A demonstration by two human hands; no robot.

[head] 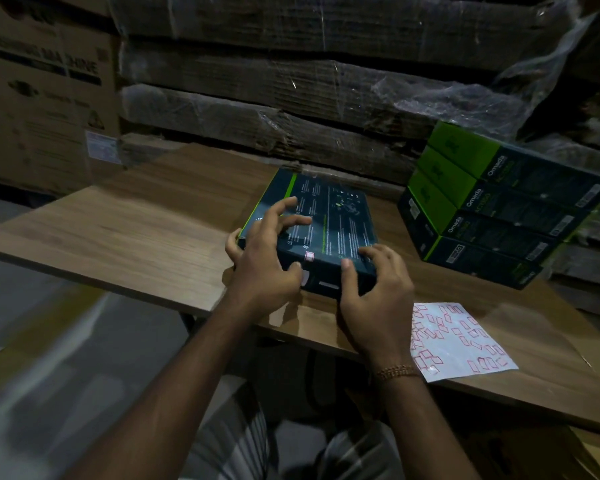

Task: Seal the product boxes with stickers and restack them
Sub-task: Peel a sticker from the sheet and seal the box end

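- Dark product box (329,220) is lying flat on the wooden desk (136,230), near the front edge, about midway along it
- Left hand (267,258) is laid over the box's near-left corner; fingers are spread and bent on the printed top face, thumb (293,270) pressed on the near side face, so the box is gripped at that corner
- Right hand (374,299) is curled round the near-right corner, fingertips on the top edge, thumb (347,275) against the near side face
- Small red-outlined sticker (309,256) is seen at the top's near edge, between the two hands; a pale patch sits on the side face just below it, what it is cannot be told
- Sticker sheet (465,341), white with many red-outlined stickers, is lying flat at the desk's front edge, just right of the right hand
- Stack of green-and-dark product boxes (499,209) is standing at the desk's right back corner, well apart from the held box
- Gold bracelet (395,372) is worn on the right wrist
- Plastic-wrapped cartons (291,98) are stacked behind the desk
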